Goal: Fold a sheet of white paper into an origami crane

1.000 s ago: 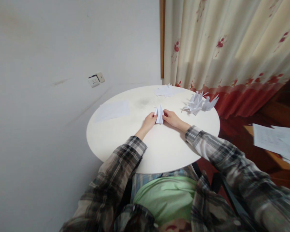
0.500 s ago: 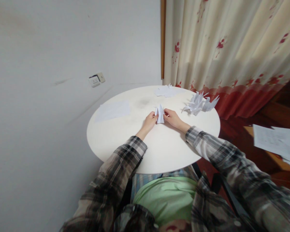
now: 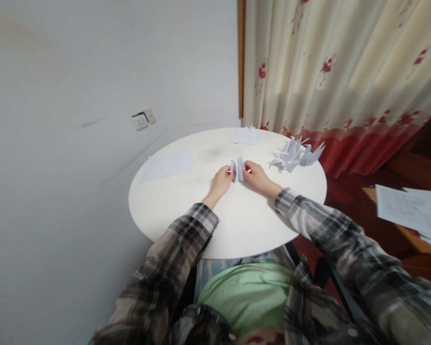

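Note:
A small piece of folded white paper (image 3: pixel 239 168) stands up between my two hands, over the middle of the round white table (image 3: pixel 233 230). My left hand (image 3: pixel 223 180) pinches its left side, with the fingers closed. On the other side, my right hand (image 3: pixel 255 174) grips the paper's right edge between thumb and fingers. Several narrow flaps of the paper point upward, and a gap shows between its left and right layers. The fingertips hide its lower side parts.
Several folded paper figures (image 3: pixel 291 153) lie in a cluster at the table's right. A flat white sheet (image 3: pixel 168 165) rests at the left, and more paper (image 3: pixel 247 136) at the far edge. Printed sheets (image 3: pixel 409 208) lie on brown furniture to the right. A wall borders the left.
The folded paper has been spread: its left and right layers stand further apart than before. My hands have stayed in nearly the same place, both still holding it.

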Motion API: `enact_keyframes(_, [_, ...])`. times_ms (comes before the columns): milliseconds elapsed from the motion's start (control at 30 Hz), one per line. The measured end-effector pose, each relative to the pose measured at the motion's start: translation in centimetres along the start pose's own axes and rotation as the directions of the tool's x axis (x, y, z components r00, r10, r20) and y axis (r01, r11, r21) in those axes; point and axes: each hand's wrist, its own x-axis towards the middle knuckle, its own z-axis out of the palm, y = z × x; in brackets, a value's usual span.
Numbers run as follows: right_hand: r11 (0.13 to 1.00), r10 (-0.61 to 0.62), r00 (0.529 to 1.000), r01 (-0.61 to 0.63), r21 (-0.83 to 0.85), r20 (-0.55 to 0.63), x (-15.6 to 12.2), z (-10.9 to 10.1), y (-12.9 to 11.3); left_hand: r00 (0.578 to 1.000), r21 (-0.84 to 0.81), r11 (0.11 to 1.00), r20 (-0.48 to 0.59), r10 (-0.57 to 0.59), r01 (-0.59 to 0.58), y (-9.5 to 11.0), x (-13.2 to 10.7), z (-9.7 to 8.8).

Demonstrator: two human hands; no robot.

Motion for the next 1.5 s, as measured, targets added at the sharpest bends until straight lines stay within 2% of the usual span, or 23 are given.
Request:
enact_keyframes(200, [0.999, 0.04, 0.999, -0.039, 0.031, -0.027, -0.02, 0.15, 0.25, 1.0, 0.0, 1.0, -0.011, -0.003, 0.003, 0.16, -0.06, -0.02])
enact_keyframes(867, [0.998, 0.065, 0.996, -0.064, -0.028, 0.053, -0.03, 0.17, 0.23, 0.999, -0.019, 0.999, 0.009, -0.036, 0.036, -0.38, 0.18, 0.15])
enact_keyframes(1500, [0.995, 0.082, 0.994, -0.078, -0.056, 0.074, -0.07, -0.03, -0.1, 0.999, -0.036, 0.998, 0.025, -0.041, 0.041, -0.33, 0.05, 0.08])
